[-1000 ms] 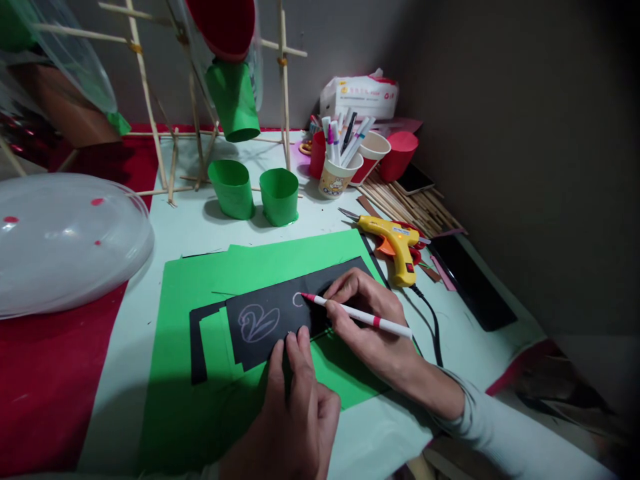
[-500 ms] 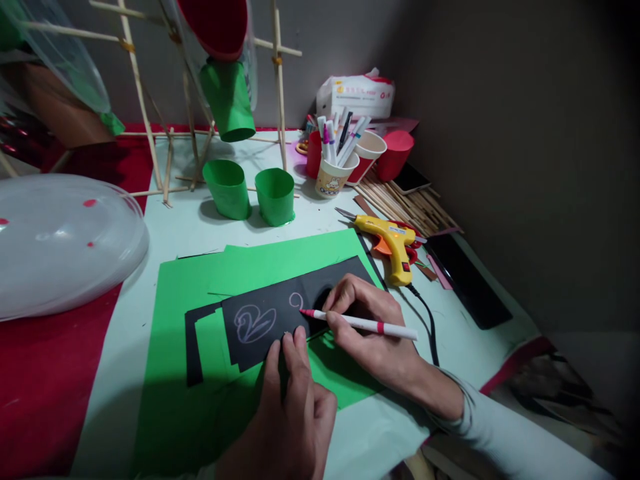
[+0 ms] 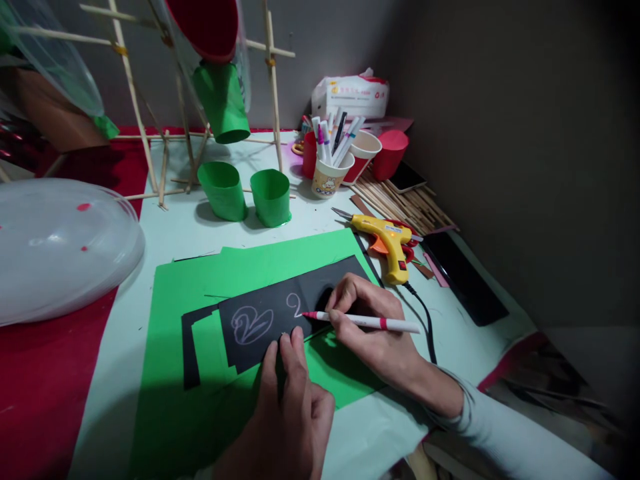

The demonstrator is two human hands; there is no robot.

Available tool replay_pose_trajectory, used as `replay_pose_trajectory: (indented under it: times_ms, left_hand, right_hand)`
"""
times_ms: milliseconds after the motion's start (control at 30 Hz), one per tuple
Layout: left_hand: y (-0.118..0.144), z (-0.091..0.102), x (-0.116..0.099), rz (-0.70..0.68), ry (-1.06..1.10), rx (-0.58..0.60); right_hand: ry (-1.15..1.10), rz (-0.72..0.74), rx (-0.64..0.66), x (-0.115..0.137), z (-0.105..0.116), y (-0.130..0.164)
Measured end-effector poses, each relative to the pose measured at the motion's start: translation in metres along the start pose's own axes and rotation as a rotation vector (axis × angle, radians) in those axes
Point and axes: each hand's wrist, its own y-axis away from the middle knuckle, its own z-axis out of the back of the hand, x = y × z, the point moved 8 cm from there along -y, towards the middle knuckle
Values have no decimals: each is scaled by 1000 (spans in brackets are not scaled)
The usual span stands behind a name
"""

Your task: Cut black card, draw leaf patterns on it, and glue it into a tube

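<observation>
Behind my work a yellow glue gun (image 3: pixel 389 243) lies on the surface (image 3: pixel 320 213) by my right wrist, with two green cups (image 3: pixel 245 195) and a cup of markers (image 3: pixel 330 175) farther back. My left forearm is cut off by the bottom edge. My left hand (image 3: pixel 287 407) presses two extended fingers on the black paper (image 3: pixel 280 313), which lies on green paper (image 3: pixel 200 373); my right hand (image 3: pixel 373 327) pinches a pen (image 3: pixel 363 321), tip touching the black paper beside a swan drawing (image 3: pixel 251 324).

no legible text, tissue pack (image 3: pixel 350 95) print too blurred, paper cup (image 3: pixel 327 180) print unreadable
</observation>
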Motion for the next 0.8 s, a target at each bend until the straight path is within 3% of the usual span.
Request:
replay_pose_trajectory:
  times_ms: [233, 800]
  left_hand:
    - [0, 0, -1, -19, -15, 5]
    - [5, -4, -3, 17, 30, 4]
  right_hand:
    - [13, -29, -95, -4, 12, -1]
    - [93, -15, -154, 0, 22, -1]
